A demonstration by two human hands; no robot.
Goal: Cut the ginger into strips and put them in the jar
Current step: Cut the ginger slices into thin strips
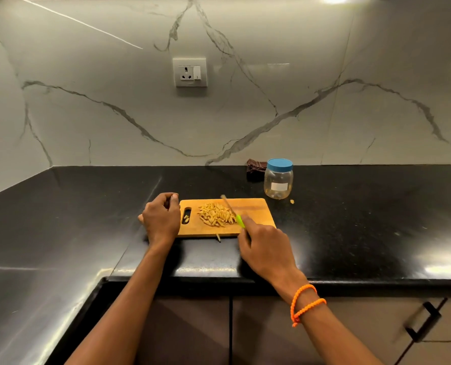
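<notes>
Your left hand [161, 219] rests at the left end of the wooden cutting board [256, 206] on the black counter [74, 206]; its fingers are curled into a loose fist, and whether they hold anything you cannot tell from here. Two small ginger bits lie in the board's handle slot [186, 216]. In the middle of the board lies the ginger [215, 214], already cut into many thin pale-yellow strips, gathered in one loose pile. One strip [218, 237] hangs over the near edge. Your right hand [266, 248] grips the green-handled knife [232, 210], its blade lying over the pile's right side. Behind the board's right corner stands the clear jar [278, 183] with its blue lid on, a dark cloth [256, 169] just behind it.
</notes>
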